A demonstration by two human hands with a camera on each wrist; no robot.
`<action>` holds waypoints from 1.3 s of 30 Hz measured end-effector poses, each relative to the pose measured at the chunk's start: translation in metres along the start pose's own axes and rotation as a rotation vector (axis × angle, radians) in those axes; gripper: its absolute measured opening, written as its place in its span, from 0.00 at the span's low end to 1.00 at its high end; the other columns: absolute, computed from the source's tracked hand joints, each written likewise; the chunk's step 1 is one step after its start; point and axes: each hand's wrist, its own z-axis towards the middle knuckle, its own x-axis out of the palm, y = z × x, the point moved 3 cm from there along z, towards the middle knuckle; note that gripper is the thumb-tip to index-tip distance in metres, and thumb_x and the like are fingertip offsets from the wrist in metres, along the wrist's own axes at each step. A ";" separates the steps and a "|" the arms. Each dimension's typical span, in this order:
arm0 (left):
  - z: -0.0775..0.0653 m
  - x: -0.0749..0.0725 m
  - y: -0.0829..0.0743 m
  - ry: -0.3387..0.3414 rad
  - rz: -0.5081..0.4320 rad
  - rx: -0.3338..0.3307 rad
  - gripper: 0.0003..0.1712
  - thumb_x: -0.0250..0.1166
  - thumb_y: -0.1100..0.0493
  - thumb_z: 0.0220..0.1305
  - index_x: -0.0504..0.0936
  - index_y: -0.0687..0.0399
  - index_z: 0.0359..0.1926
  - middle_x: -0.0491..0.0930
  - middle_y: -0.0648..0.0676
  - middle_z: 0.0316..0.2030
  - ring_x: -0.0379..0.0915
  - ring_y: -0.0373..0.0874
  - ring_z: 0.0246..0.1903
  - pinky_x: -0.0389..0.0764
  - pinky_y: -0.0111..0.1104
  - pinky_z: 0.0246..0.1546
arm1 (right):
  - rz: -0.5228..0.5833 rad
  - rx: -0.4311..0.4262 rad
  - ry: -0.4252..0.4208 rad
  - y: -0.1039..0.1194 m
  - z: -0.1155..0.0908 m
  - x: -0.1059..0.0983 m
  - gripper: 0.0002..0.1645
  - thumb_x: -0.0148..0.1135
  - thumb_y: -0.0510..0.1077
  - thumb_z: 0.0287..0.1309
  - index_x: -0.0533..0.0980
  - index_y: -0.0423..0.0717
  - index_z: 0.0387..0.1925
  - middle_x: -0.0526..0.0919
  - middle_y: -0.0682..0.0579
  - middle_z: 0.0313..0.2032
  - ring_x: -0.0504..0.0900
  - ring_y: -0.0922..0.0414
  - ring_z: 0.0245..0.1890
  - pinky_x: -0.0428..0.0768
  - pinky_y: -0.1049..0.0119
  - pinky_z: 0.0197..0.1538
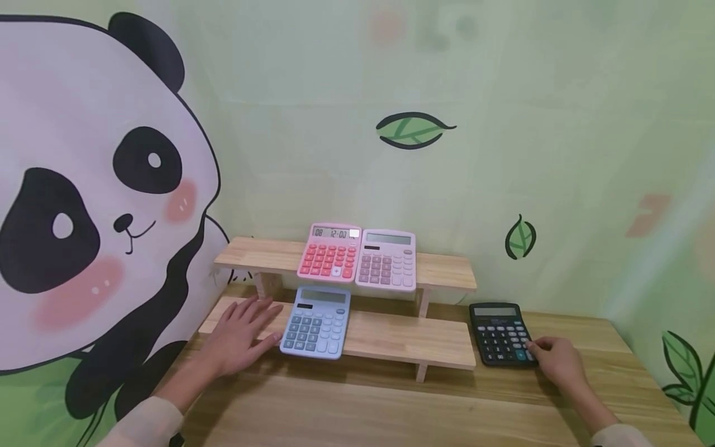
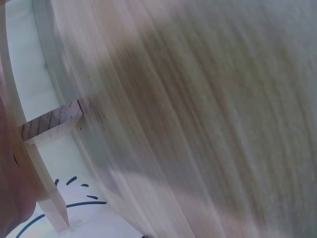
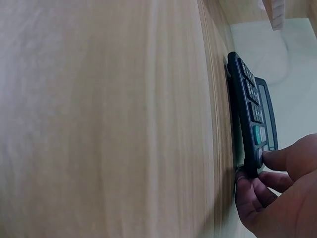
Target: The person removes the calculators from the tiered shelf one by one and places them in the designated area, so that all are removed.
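My right hand (image 1: 558, 361) pinches the lower right edge of a black calculator (image 1: 497, 323) on the table, right of a two-step wooden shelf. In the right wrist view the thumb lies on top of the calculator (image 3: 252, 104) by its keys, with the other fingers beneath its edge. My left hand (image 1: 240, 338) lies with fingers extended at the left end of the lower step (image 1: 402, 338). Its thumb tip is right beside a blue calculator (image 1: 315, 323) that leans on that step. Only a bit of the left hand (image 2: 15, 193) shows in the left wrist view.
A pink calculator (image 1: 329, 252) and a pale pink one (image 1: 386, 259) stand side by side on the upper step (image 1: 447, 270). The shelf stands on a wood-grain table (image 1: 391, 416). Behind it hangs a green backdrop (image 1: 313, 136) with a panda and leaves.
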 end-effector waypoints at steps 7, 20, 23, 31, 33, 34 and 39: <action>0.000 -0.001 -0.001 -0.001 0.003 0.005 0.41 0.50 0.28 0.77 0.69 0.42 0.80 0.65 0.58 0.78 0.54 0.64 0.78 0.53 0.66 0.75 | 0.001 0.019 -0.018 0.001 0.000 0.002 0.23 0.56 0.42 0.77 0.78 0.19 0.53 0.82 0.24 0.49 0.82 0.36 0.45 0.83 0.43 0.46; 0.003 0.003 -0.002 0.000 0.008 0.012 0.41 0.49 0.28 0.77 0.67 0.41 0.81 0.64 0.57 0.79 0.52 0.64 0.79 0.51 0.66 0.76 | 0.001 -0.022 -0.059 0.009 -0.005 -0.005 0.20 0.55 0.40 0.75 0.77 0.21 0.50 0.83 0.29 0.42 0.82 0.39 0.41 0.82 0.45 0.42; 0.003 0.003 -0.002 -0.003 0.009 0.013 0.41 0.49 0.28 0.77 0.67 0.41 0.81 0.64 0.57 0.79 0.52 0.64 0.79 0.51 0.66 0.76 | 0.044 -0.036 -0.098 0.024 -0.008 -0.010 0.24 0.54 0.45 0.78 0.76 0.24 0.54 0.82 0.28 0.47 0.81 0.37 0.46 0.83 0.43 0.47; -0.001 0.002 0.000 -0.007 0.014 0.013 0.44 0.51 0.26 0.74 0.67 0.41 0.81 0.64 0.57 0.79 0.53 0.64 0.79 0.52 0.66 0.75 | 0.212 -0.171 -0.162 0.101 -0.031 -0.033 0.26 0.53 0.55 0.81 0.78 0.35 0.58 0.85 0.38 0.48 0.82 0.44 0.47 0.79 0.62 0.43; -0.001 0.002 0.000 -0.008 0.016 0.016 0.44 0.51 0.25 0.74 0.67 0.41 0.81 0.64 0.57 0.79 0.52 0.64 0.79 0.52 0.66 0.75 | 0.266 -0.217 -0.145 0.122 -0.039 -0.035 0.26 0.53 0.56 0.82 0.78 0.37 0.58 0.86 0.40 0.47 0.84 0.46 0.47 0.81 0.69 0.41; -0.001 0.003 0.001 -0.007 0.016 0.016 0.44 0.51 0.25 0.74 0.66 0.41 0.81 0.63 0.57 0.79 0.52 0.64 0.79 0.51 0.66 0.75 | 0.300 -0.237 -0.126 0.132 -0.042 -0.035 0.25 0.54 0.55 0.82 0.78 0.37 0.59 0.86 0.40 0.47 0.85 0.46 0.47 0.81 0.70 0.41; -0.002 0.005 0.003 -0.013 0.024 0.021 0.44 0.51 0.25 0.74 0.65 0.40 0.81 0.63 0.57 0.79 0.52 0.64 0.79 0.51 0.66 0.76 | 0.478 -0.333 0.020 0.177 -0.055 -0.024 0.20 0.56 0.49 0.82 0.78 0.35 0.57 0.87 0.38 0.48 0.87 0.50 0.46 0.85 0.70 0.47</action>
